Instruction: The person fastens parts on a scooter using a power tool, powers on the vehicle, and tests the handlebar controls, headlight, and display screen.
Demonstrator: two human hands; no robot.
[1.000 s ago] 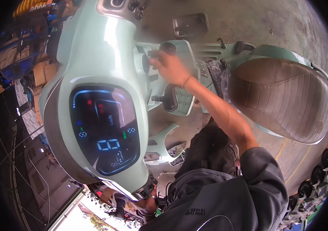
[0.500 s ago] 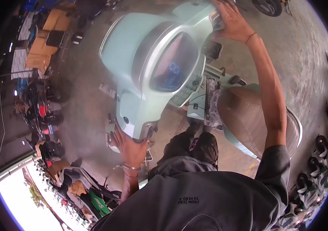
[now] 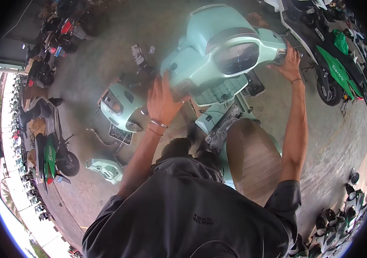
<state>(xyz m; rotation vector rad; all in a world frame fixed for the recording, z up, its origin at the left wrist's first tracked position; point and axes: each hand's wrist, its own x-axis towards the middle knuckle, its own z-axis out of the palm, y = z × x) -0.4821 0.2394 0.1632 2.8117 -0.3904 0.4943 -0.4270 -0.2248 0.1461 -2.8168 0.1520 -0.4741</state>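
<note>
In the head view, a pale mint-green scooter's handlebar cover (image 3: pixel 200 64) spans the space before me, its oval display (image 3: pixel 236 59) dark. My left hand (image 3: pixel 164 101) grips the left end of the cover, fingers laid along its top and thumb beneath. At the opposite end, my right hand (image 3: pixel 289 66) holds the cover by its edge, its fingers over the outer side. The grips themselves are hidden or cannot be made out. Below are the green front storage panel (image 3: pixel 222 92), a plastic-wrapped floorboard (image 3: pixel 226 124) and the brown seat (image 3: pixel 256 161).
A loose mint-green body part (image 3: pixel 121 107) and another green panel (image 3: pixel 105 170) lie on the floor at left. Green-and-black motorbikes stand at left (image 3: pixel 50 150) and right (image 3: pixel 336 66). More scooters line the edges.
The view has swung round, and the handlebar cover now sits further right and more level. The display's blue digits no longer show. Both hands are still at the cover's ends.
</note>
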